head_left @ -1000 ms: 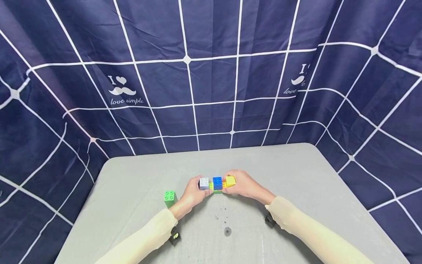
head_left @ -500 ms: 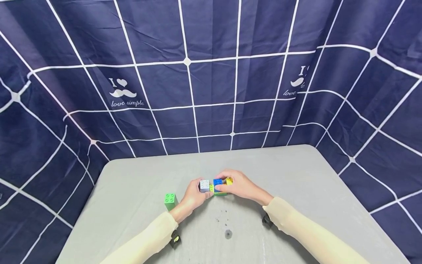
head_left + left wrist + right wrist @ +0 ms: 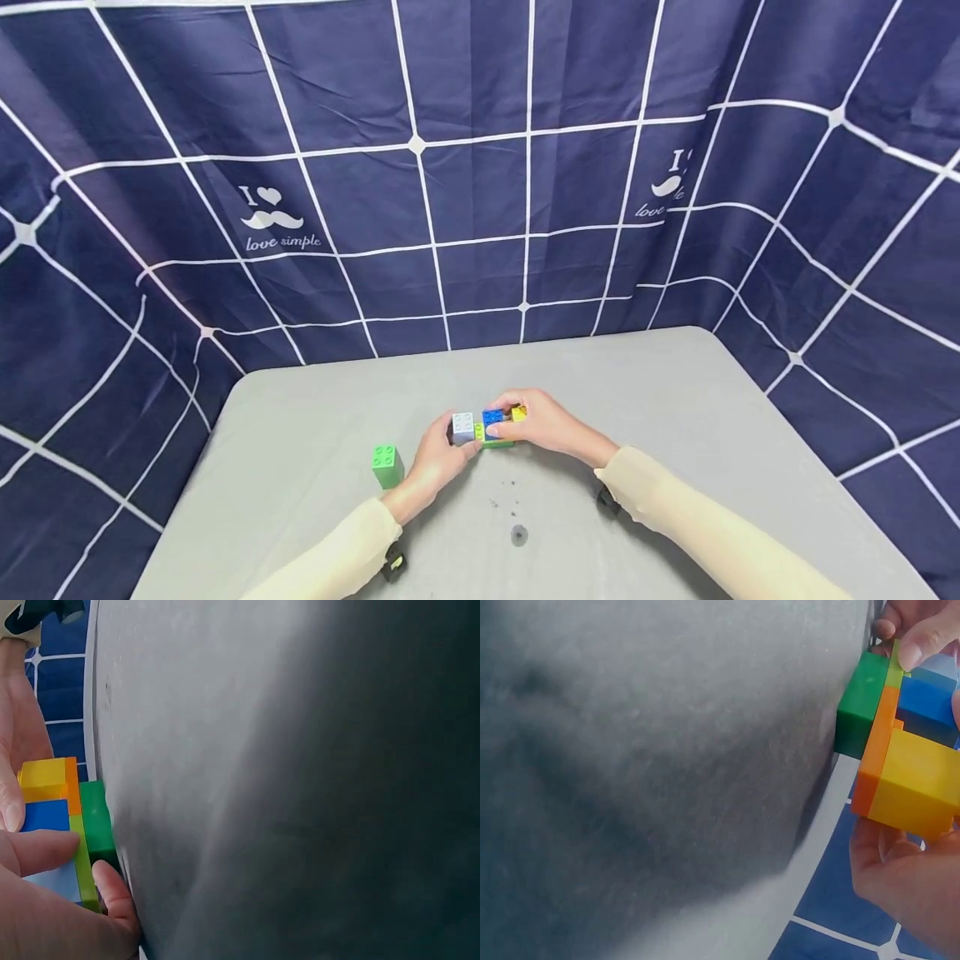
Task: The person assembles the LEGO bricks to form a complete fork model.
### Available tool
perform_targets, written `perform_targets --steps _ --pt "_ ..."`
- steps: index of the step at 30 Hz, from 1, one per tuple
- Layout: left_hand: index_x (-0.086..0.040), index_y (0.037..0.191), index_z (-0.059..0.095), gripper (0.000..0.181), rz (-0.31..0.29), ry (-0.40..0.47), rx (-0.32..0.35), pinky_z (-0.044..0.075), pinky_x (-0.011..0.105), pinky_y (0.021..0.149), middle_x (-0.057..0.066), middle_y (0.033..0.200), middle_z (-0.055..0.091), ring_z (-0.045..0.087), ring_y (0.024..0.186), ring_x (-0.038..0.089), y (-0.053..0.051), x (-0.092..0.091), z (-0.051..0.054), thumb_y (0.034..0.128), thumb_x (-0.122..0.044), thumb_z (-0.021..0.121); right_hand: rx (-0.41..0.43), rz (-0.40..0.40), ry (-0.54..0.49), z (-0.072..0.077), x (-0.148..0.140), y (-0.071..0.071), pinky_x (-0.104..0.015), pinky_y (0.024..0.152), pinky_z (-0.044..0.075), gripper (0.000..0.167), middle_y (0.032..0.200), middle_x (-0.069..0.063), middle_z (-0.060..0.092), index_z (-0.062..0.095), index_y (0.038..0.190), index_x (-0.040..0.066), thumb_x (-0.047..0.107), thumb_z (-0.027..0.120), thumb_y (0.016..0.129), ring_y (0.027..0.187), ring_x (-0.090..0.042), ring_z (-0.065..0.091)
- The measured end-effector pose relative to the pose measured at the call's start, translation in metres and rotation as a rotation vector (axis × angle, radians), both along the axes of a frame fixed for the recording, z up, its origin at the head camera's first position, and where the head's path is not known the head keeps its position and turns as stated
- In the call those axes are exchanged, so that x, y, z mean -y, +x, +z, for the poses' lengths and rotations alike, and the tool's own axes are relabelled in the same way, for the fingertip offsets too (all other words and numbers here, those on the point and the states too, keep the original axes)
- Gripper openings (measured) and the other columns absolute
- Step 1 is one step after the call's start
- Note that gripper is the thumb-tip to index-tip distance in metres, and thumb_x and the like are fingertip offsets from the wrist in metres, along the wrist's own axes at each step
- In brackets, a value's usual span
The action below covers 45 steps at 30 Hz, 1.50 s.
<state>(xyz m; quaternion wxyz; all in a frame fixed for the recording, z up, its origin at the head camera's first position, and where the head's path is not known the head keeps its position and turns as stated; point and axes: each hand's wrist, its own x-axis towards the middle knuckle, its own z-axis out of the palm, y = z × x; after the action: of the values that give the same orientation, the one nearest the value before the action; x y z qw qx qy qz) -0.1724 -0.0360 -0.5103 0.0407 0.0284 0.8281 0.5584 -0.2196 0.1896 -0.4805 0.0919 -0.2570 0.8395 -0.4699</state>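
A toy brick build stands on the table between both hands. Its base is a dark green brick (image 3: 861,705); a lime plate (image 3: 86,866) and an orange plate (image 3: 877,757) lie side by side on top. Above them sit a pale blue brick (image 3: 462,424) at the left, a blue brick (image 3: 492,421) in the middle and a yellow brick (image 3: 919,780) at the right. My left hand (image 3: 438,450) grips the pale blue brick's end, thumb in front. My right hand (image 3: 543,425) pinches the blue brick, thumb in front and fingers behind, partly hiding the yellow brick.
A separate bright green brick (image 3: 386,465) stands on the grey table (image 3: 600,375), close to the left wrist. Dark stains (image 3: 519,535) mark the tabletop in front of the build. A navy curtain (image 3: 480,192) with white lines hangs behind and at both sides.
My right hand has shifted left from the yellow brick at the right end to the blue brick. My left hand keeps its grip on the left end.
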Motion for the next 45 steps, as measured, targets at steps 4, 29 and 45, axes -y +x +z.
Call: perform_targets --steps 4,29,45 --pt "0.001 0.129 0.065 0.041 0.022 0.03 0.004 0.05 0.04 0.085 0.008 0.108 0.065 0.059 0.099 0.024 0.004 0.003 0.001 0.0926 -0.005 0.083 0.016 -0.007 0.004 0.0 0.001 -0.001 -0.029 0.08 0.051 0.027 0.098 0.004 0.07 0.082 0.116 0.013 0.022 0.089 0.092 0.093 -0.019 0.061" --pt "0.01 0.147 0.05 0.066 -0.064 0.207 0.13 0.053 0.028 0.071 0.023 0.142 0.058 0.061 0.096 0.018 0.066 0.036 0.006 0.0941 -0.019 0.078 -0.007 -0.037 0.041 -0.006 0.003 0.002 -0.031 0.087 0.052 0.033 0.106 0.006 0.073 0.081 0.123 0.015 0.027 0.089 0.094 0.098 -0.017 0.063" --pt "0.003 0.123 0.065 0.031 -0.12 0.246 0.219 0.048 0.024 0.055 0.007 0.106 0.068 0.063 0.077 0.018 0.09 0.075 0.0 0.0972 -0.012 0.071 0.024 -0.059 0.058 -0.003 0.004 0.002 -0.034 0.086 0.052 0.034 0.111 0.004 0.074 0.082 0.124 0.015 0.028 0.089 0.093 0.098 -0.018 0.063"
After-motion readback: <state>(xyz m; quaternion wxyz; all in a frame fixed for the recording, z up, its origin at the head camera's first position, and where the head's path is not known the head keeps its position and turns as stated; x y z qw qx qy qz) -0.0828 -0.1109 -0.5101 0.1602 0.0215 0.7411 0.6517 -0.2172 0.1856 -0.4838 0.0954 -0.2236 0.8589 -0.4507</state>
